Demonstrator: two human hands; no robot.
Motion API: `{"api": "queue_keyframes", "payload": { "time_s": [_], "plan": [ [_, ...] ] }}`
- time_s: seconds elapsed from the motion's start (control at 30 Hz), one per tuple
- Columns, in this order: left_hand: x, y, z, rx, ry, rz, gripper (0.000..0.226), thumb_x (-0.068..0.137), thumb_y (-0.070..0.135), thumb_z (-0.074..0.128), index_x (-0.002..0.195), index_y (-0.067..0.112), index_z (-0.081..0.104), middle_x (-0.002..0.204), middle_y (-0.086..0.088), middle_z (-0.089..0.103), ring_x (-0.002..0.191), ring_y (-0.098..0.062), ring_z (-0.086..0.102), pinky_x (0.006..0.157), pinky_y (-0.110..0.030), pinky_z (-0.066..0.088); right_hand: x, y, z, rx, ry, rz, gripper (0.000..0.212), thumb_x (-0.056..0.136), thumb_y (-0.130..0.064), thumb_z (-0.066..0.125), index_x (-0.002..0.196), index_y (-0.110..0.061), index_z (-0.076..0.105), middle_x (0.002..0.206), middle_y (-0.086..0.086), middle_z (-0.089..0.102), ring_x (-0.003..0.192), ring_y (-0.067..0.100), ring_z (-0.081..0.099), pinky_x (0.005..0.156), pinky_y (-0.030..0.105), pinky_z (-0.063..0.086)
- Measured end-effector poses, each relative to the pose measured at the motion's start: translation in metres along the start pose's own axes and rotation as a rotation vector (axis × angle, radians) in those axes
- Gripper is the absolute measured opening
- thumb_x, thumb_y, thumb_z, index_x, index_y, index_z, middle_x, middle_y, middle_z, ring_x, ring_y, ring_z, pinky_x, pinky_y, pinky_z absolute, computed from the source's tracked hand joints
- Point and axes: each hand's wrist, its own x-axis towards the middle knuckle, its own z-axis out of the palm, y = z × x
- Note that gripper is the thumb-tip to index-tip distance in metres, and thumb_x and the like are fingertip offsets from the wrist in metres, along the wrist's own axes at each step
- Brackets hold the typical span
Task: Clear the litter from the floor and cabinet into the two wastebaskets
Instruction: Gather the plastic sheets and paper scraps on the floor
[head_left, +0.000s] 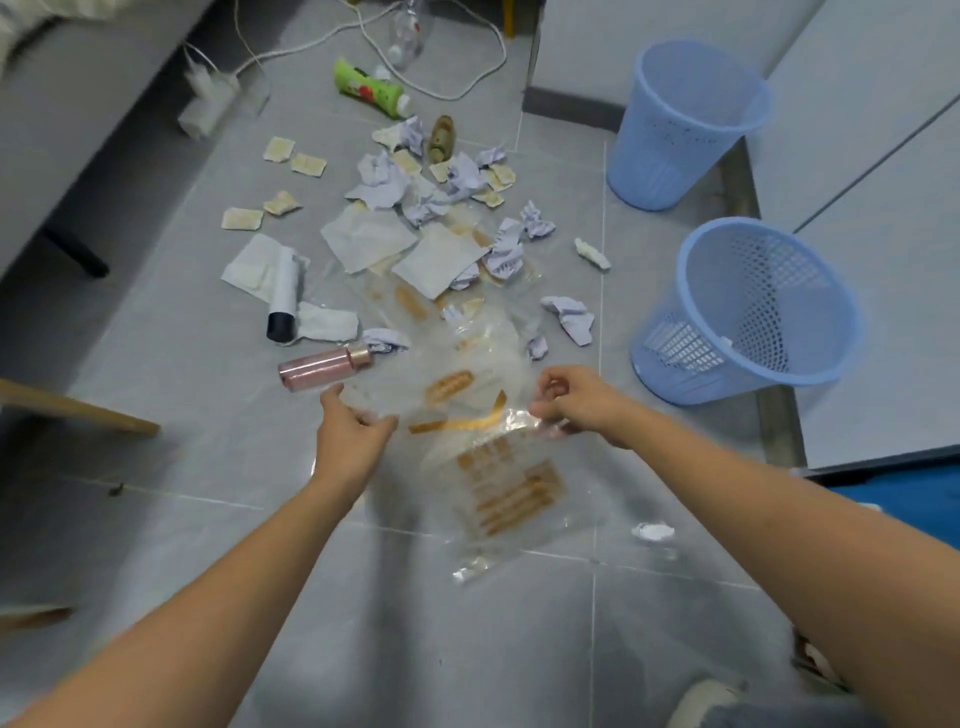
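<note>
Clear plastic wrapper (488, 467) is light, limp and slippery; your left hand (353, 431) and right hand (576, 405) each pinch an edge, so bunch it.

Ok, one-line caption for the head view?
Both hands, left hand and right hand, hold a clear plastic bag above littered floor near two blue wastebaskets.

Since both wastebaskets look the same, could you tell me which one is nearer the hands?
The nearer wastebasket is the one lower in the view, just beyond the right hand. The other wastebasket stands farther off, by the wall corner.
</note>
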Motion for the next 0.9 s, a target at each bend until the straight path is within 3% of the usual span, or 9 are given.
{"api": "queue_keyframes", "payload": {
  "time_s": [0.1, 0.23, 0.33, 0.43, 0.57, 0.67, 0.77, 0.83, 0.9],
  "plan": [
    [0.004, 0.064, -0.027, -0.095, -0.249, 0.053, 0.039, 0.089, 0.016, 0.074, 0.125, 0.008, 0.06, 0.101, -0.007, 0.067, 0.093, -0.026, 0.067, 0.08, -0.036, 0.055, -0.02, -0.055, -0.032, 0.154, 0.065, -0.066, 0.016, 0.09, 0.002, 0.071, 0.094, -0.008, 0.059, 0.067, -0.001, 0.063, 0.071, 0.023, 0.073, 0.064, 0.033, 0.061],
    [-0.021, 0.139, -0.065, 0.022, -0.545, 0.175, 0.034, 0.094, 0.018, 0.071, 0.125, 0.019, 0.059, 0.109, -0.011, 0.075, 0.1, -0.026, 0.073, 0.087, -0.041, 0.056, -0.048, -0.126, -0.061, 0.295, 0.142, -0.17, 0.017, 0.091, 0.001, 0.071, 0.092, -0.009, 0.058, 0.08, 0.008, 0.065, 0.079, 0.027, 0.075, 0.071, 0.035, 0.064],
    [-0.038, 0.176, -0.087, -0.06, -0.557, 0.265, 0.026, 0.097, 0.009, 0.065, 0.121, 0.016, 0.061, 0.101, -0.022, 0.073, 0.077, -0.029, 0.071, 0.074, -0.042, 0.056, -0.077, -0.159, -0.071, 0.36, 0.182, -0.232, 0.013, 0.092, -0.005, 0.072, 0.091, -0.006, 0.06, 0.086, 0.015, 0.066, 0.086, 0.029, 0.075, 0.079, 0.04, 0.064],
    [-0.05, 0.191, -0.104, -0.172, -0.56, 0.288, 0.024, 0.096, 0.006, 0.064, 0.114, 0.022, 0.07, 0.102, -0.035, 0.061, 0.069, -0.029, 0.052, 0.06, -0.032, 0.048, -0.116, -0.169, -0.073, 0.21, 0.165, -0.229, 0.017, 0.096, -0.02, 0.07, 0.102, -0.007, 0.061, 0.097, 0.019, 0.074, 0.092, 0.033, 0.076, 0.08, 0.048, 0.062],
    [-0.061, 0.202, -0.107, -0.271, -0.547, 0.326, 0.024, 0.096, 0.007, 0.062, 0.11, 0.024, 0.072, 0.085, -0.021, 0.06, 0.067, -0.027, 0.05, 0.051, -0.027, 0.042, -0.148, -0.169, -0.069, 0.126, 0.111, -0.214, 0.015, 0.101, -0.013, 0.06, 0.116, -0.01, 0.059, 0.09, 0.021, 0.075, 0.077, 0.035, 0.075, 0.059, 0.039, 0.06],
    [-0.058, 0.211, -0.106, -0.334, -0.489, 0.404, 0.035, 0.098, 0.006, 0.056, 0.116, 0.032, 0.072, 0.082, -0.019, 0.056, 0.063, -0.028, 0.041, 0.051, -0.028, 0.036, -0.146, -0.176, -0.071, 0.304, 0.12, -0.286, 0.026, 0.099, -0.006, 0.057, 0.121, -0.017, 0.066, 0.081, 0.021, 0.073, 0.063, 0.026, 0.071, 0.047, 0.028, 0.052],
    [-0.058, 0.211, -0.105, -0.468, -0.47, 0.405, 0.04, 0.099, 0.004, 0.051, 0.116, 0.033, 0.074, 0.079, -0.022, 0.067, 0.056, -0.026, 0.048, 0.044, -0.025, 0.038, -0.137, -0.177, -0.075, 0.534, 0.075, -0.304, 0.041, 0.092, -0.001, 0.057, 0.12, -0.026, 0.075, 0.085, 0.017, 0.074, 0.071, 0.024, 0.072, 0.062, 0.029, 0.059],
    [-0.058, 0.211, -0.101, -0.506, -0.485, 0.4, 0.034, 0.095, 0.004, 0.054, 0.106, 0.025, 0.078, 0.077, -0.014, 0.071, 0.062, -0.027, 0.052, 0.045, -0.024, 0.041, -0.132, -0.171, -0.074, 0.617, 0.048, -0.295, 0.043, 0.088, 0.002, 0.055, 0.121, -0.017, 0.074, 0.104, 0.021, 0.073, 0.092, 0.03, 0.071, 0.085, 0.035, 0.06],
    [-0.059, 0.21, -0.099, -0.511, -0.512, 0.43, 0.026, 0.087, 0.001, 0.059, 0.097, 0.015, 0.079, 0.079, -0.008, 0.075, 0.06, -0.021, 0.06, 0.047, -0.023, 0.046, -0.132, -0.166, -0.075, 0.635, 0.066, -0.298, 0.037, 0.09, 0.008, 0.047, 0.116, -0.001, 0.072, 0.105, 0.017, 0.075, 0.093, 0.026, 0.073, 0.083, 0.032, 0.063]
  ]
}}
